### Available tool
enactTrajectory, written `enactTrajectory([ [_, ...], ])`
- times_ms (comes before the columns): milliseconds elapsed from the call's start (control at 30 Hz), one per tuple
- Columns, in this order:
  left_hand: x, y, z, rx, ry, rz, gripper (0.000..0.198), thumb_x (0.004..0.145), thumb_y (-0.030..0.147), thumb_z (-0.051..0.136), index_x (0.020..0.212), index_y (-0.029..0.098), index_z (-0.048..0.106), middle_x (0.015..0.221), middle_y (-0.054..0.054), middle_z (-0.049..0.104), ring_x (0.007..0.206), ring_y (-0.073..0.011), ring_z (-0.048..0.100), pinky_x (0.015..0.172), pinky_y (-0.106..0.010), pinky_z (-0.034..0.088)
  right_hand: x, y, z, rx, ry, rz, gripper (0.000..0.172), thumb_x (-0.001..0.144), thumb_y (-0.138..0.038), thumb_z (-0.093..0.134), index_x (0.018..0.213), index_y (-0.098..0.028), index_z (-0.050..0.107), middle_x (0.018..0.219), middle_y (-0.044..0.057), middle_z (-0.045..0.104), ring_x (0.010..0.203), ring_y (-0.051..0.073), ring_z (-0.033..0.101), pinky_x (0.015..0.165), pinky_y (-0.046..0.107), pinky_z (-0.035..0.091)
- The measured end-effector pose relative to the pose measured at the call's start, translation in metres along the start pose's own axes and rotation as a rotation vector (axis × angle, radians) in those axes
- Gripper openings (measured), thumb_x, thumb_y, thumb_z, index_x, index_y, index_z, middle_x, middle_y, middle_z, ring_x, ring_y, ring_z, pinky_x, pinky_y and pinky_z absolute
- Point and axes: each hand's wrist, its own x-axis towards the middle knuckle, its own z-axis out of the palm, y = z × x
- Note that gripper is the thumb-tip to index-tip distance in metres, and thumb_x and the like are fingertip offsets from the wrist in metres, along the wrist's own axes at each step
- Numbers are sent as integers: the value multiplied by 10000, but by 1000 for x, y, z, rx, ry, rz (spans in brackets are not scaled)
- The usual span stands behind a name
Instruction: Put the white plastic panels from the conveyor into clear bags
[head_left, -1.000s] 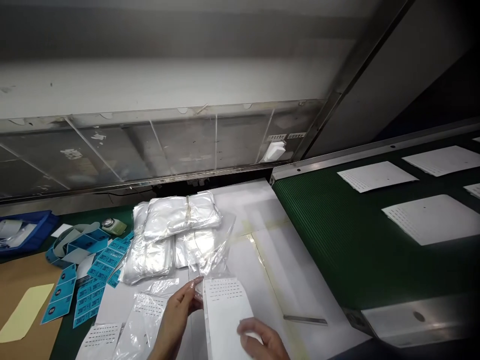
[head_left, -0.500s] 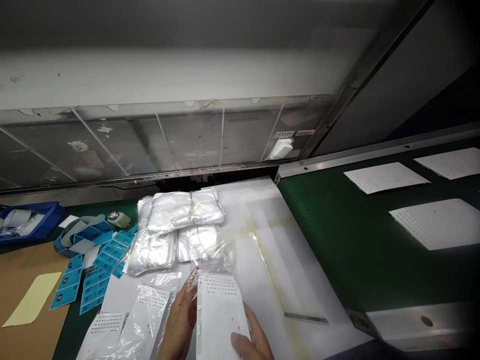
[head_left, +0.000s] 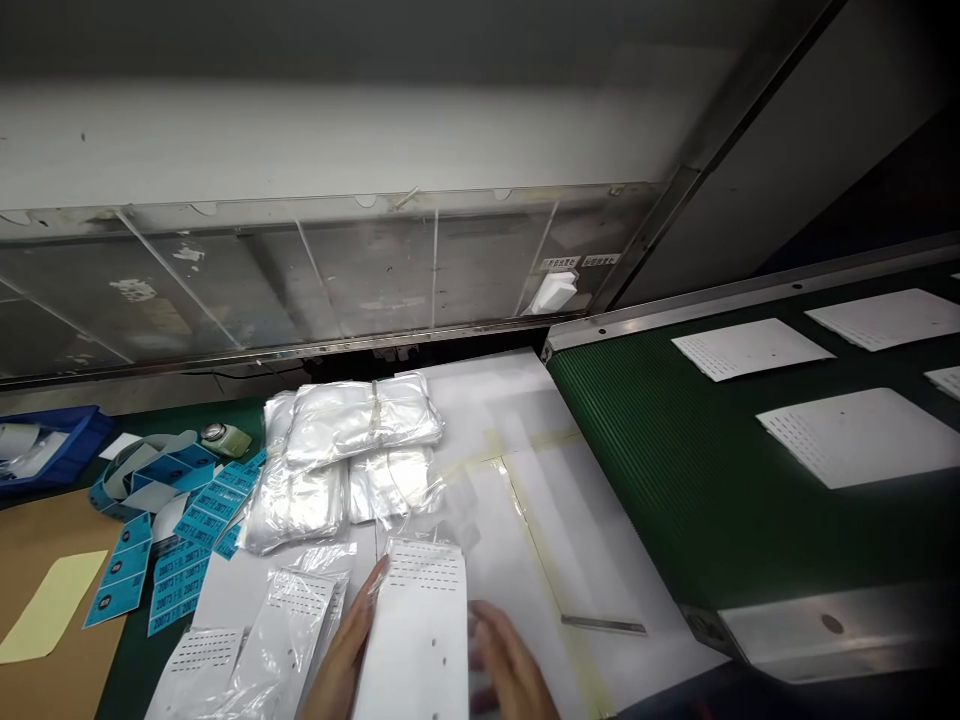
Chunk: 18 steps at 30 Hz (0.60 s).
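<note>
Low in the middle of the view, a white dashed panel point(head_left: 420, 630) is held up over the white tabletop point(head_left: 517, 570), and the left hand point(head_left: 346, 650) has its grip closed on the panel's left edge. The right hand point(head_left: 514, 665) is just beside the right edge with bent fingers, but it is blurred, so I cannot tell if its grip has hold of anything. Some clear film point(head_left: 420, 526) shows at the panel's top end; it may be a bag, but I can't see how much of the panel it covers. My guess is that this one is partway done. To the left, a bagged panel point(head_left: 289, 630) lies in shiny plastic and looks done. Next to it is another dashed panel point(head_left: 202, 655), with film near its lower end, and I can't say if it is bagged too. On the green belt point(head_left: 637, 470), bare panels point(head_left: 754, 350) lie with no bag that I can see, so those look left to do. Farther back sit fat bundles of clear bags point(head_left: 364, 425). The held panel's bottom end is cut off, and so are some panels at the far right.
</note>
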Motion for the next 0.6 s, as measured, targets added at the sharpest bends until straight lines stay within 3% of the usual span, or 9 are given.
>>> enactTrajectory([
  [100,1,-14,-14,-107,-10,-73,456,818,421,577,1240,251,548,1438,3,376,1367,-231,209,1146,-371,97,13,-17,-15,-107,-55,-72,482,792,-540,527,1133,-200,547,1082,87,620,871,230,607,741,344,495],
  [233,0,-25,-24,-82,-43,-59,427,784,424,629,1175,255,607,1416,14,409,1377,-221,175,1148,-332,46,25,-29,-14,-252,-119,-187,254,847,-388,506,973,-209,635,863,26,664,764,179,585,692,298,467],
  [433,-6,-26,-29,-61,-63,-84,418,839,401,568,1234,267,548,1443,7,364,1374,-199,191,1146,-332,65,30,-22,-7,-201,-205,-159,170,833,-330,540,947,-213,586,850,12,627,743,164,574,636,272,468],
  [600,-6,-31,-35,-150,-40,-159,436,860,408,533,1267,251,518,1463,1,328,1368,-210,208,1141,-335,122,42,-21,-4,-40,-218,-47,130,804,-309,565,812,-183,535,649,-8,575,629,148,549,596,276,474],
])
